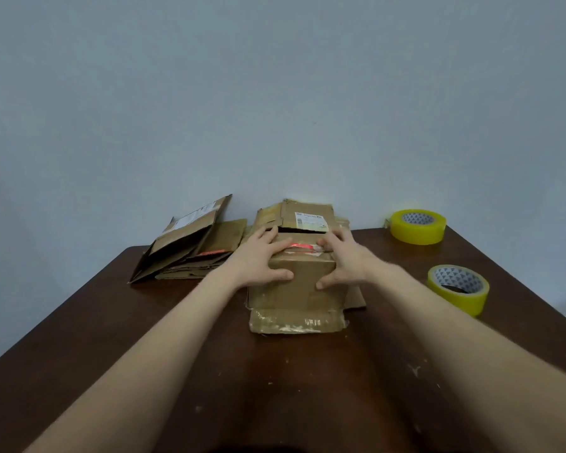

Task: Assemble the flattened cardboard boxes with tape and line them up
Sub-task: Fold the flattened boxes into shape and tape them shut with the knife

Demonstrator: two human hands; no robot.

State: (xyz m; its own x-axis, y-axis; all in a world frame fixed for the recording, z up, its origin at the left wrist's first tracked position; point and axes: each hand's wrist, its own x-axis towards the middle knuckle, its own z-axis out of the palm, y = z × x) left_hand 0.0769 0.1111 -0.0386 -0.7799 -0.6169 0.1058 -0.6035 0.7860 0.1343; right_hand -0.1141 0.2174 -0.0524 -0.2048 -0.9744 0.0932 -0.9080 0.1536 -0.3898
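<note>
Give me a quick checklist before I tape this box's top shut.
1. Box held down: ok, left hand and right hand press on top of the box.
2. Top flaps meeting: not ok, a dark gap shows below the far flap.
3. Tape nearby: ok, the near tape roll lies on the table right of the box, with the far tape roll behind it.
4. Loose tape end ready: cannot tell.
5. Flattened boxes aside: ok, stacked left of the box.
</note>
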